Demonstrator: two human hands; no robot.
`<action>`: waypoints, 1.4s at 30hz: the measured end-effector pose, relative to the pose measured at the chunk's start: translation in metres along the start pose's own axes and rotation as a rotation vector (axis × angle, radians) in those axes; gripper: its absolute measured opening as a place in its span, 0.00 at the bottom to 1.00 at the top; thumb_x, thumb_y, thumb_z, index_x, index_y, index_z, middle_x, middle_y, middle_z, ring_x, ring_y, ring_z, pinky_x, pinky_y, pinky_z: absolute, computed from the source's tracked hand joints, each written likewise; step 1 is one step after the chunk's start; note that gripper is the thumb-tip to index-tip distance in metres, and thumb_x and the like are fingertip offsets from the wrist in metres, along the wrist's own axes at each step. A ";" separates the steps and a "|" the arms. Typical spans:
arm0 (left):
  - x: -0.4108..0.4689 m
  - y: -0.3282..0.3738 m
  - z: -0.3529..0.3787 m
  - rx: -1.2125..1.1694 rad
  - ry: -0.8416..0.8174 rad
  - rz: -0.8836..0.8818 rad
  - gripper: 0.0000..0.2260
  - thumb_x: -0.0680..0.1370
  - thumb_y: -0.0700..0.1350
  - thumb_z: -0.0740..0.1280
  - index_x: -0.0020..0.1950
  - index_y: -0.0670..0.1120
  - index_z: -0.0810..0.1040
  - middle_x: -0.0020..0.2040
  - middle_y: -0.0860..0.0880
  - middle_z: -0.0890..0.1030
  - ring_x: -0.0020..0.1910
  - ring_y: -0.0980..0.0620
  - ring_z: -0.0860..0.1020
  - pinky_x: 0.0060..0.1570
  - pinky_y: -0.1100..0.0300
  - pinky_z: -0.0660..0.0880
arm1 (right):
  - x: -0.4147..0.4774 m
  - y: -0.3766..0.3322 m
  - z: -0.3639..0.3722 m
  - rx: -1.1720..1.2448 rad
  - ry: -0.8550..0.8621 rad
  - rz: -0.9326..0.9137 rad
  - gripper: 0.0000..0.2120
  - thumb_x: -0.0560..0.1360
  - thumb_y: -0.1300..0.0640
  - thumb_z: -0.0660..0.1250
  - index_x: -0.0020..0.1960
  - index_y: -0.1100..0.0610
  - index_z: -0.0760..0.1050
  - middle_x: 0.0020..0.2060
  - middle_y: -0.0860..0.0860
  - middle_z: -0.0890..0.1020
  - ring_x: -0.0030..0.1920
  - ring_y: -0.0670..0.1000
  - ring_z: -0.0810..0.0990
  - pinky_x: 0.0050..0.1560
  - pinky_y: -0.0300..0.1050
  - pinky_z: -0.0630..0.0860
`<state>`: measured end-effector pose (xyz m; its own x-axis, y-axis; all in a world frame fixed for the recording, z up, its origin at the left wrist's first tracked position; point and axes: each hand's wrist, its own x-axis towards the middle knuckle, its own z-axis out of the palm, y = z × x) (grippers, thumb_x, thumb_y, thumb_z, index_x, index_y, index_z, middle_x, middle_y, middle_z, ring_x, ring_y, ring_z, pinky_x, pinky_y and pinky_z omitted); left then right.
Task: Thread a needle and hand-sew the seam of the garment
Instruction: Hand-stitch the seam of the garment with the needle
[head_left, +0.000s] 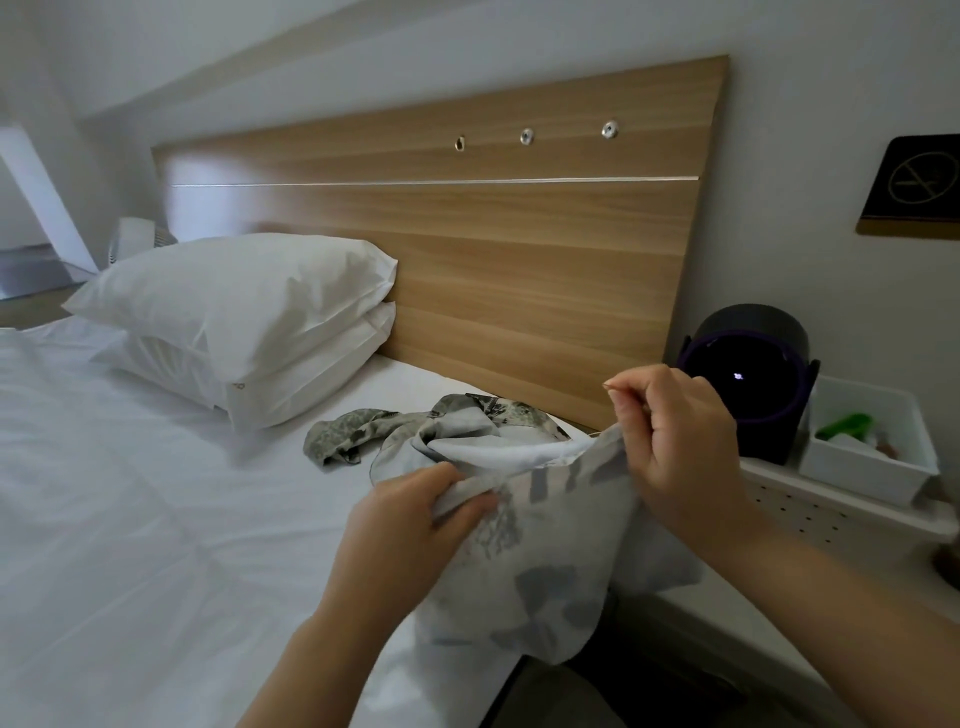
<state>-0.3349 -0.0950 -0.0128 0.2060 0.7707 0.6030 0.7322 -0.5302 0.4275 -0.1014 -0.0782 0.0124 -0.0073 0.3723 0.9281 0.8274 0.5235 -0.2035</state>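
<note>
Head view, and both hands are up over the bed (130, 519) with the garment (545, 561) stretched between them. It's a pale fabric with a grey leafy print. The near part hangs down off the mattress edge, and the far end lies crumpled on the white sheet just below the headboard (519, 249).

The left hand (410, 525) has thumb and fingers wrapped round a bunched fold at the garment's upper edge, a firm closed grasp. From there the edge runs as a taut ridge up and across to the right hand (670, 436).

That right hand sits higher, with every finger curled in. The fabric's raised corner meets the lower fingers and is held up there. Thumb and forefinger are pressed tip to tip above it, and whatever sits in that pinch is too fine to make out. No needle can be picked out for certain.

Further left, two white pillows (249, 312) are stacked against the headboard. Off to the right a dark round device (748, 374) stands on a white perforated shelf (810, 514), just beside a white bin (872, 457) with something green (844, 423) inside. A dark sign (914, 187) hangs on the wall above.
</note>
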 end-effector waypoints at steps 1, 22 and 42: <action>-0.001 -0.006 -0.003 0.062 0.019 0.042 0.22 0.72 0.68 0.61 0.33 0.50 0.72 0.26 0.58 0.69 0.26 0.58 0.69 0.27 0.64 0.66 | 0.000 0.000 0.000 0.000 0.005 0.012 0.11 0.78 0.58 0.59 0.45 0.63 0.77 0.35 0.51 0.79 0.37 0.47 0.72 0.41 0.44 0.68; 0.014 0.038 0.020 -0.507 -0.328 -0.068 0.10 0.73 0.56 0.69 0.53 0.57 0.77 0.53 0.62 0.80 0.57 0.64 0.76 0.59 0.65 0.71 | -0.007 -0.031 -0.006 0.224 -0.114 -0.057 0.10 0.77 0.57 0.60 0.45 0.61 0.77 0.38 0.44 0.76 0.38 0.43 0.71 0.40 0.47 0.68; -0.019 0.051 0.032 -0.469 -0.029 0.096 0.06 0.71 0.51 0.71 0.41 0.56 0.74 0.42 0.57 0.77 0.42 0.57 0.76 0.43 0.67 0.73 | -0.012 -0.032 -0.010 0.259 -0.098 -0.088 0.10 0.77 0.58 0.60 0.44 0.62 0.77 0.40 0.41 0.72 0.38 0.46 0.72 0.40 0.49 0.69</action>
<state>-0.2808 -0.1255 -0.0245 0.2815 0.7162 0.6386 0.3381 -0.6969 0.6325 -0.1223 -0.1067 0.0106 -0.1375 0.3824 0.9137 0.6499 0.7310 -0.2081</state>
